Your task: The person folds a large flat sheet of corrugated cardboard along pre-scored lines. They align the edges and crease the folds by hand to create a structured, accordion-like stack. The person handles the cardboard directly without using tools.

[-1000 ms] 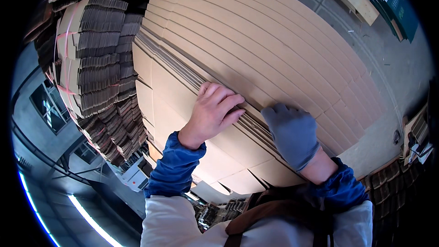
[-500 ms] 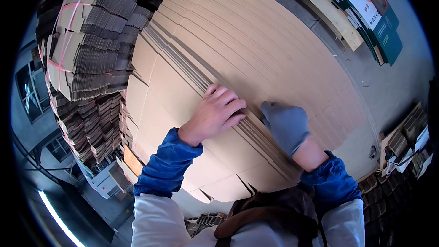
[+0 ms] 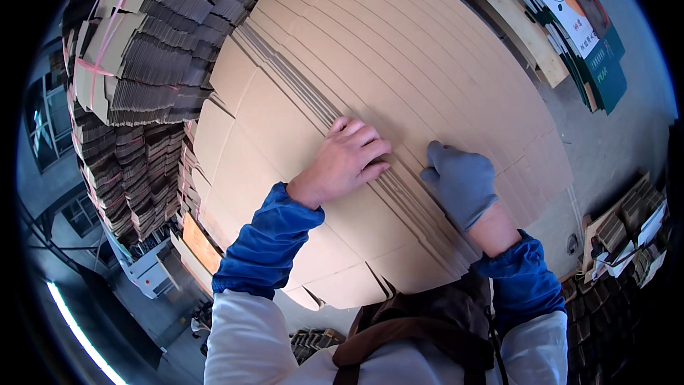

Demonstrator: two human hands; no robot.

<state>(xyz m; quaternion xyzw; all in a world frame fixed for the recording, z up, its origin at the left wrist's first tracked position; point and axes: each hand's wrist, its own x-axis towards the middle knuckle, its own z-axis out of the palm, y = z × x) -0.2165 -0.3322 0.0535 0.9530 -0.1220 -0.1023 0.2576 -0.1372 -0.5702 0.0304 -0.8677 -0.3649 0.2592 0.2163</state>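
A broad pile of flat brown cardboard sheets [image 3: 285, 139] lies before me, its edges fanned in diagonal steps. My bare left hand [image 3: 347, 157] rests on the pile, fingers bent over a raised bundle of sheet edges [image 3: 313, 93] that runs diagonally across it. Just to its right, my right hand [image 3: 462, 182] wears a grey glove and is curled closed against the sheets on the far side of those edges. Thumb and forefinger show at its left side; the rest of its grip is hidden underneath. Blue sleeve covers reach to both wrists.
Tall strapped stacks of folded cardboard [image 3: 160, 50] stand close on the left. At the upper right, green and white printed cartons [image 3: 581, 28] lie by a wooden board [image 3: 516, 25]. A crate of cardboard scraps [image 3: 627, 228] sits at the right.
My right hand has shifted a little to the right, widening the gap to the left hand. The left hand stays on the raised edges. The whole view has turned slightly.
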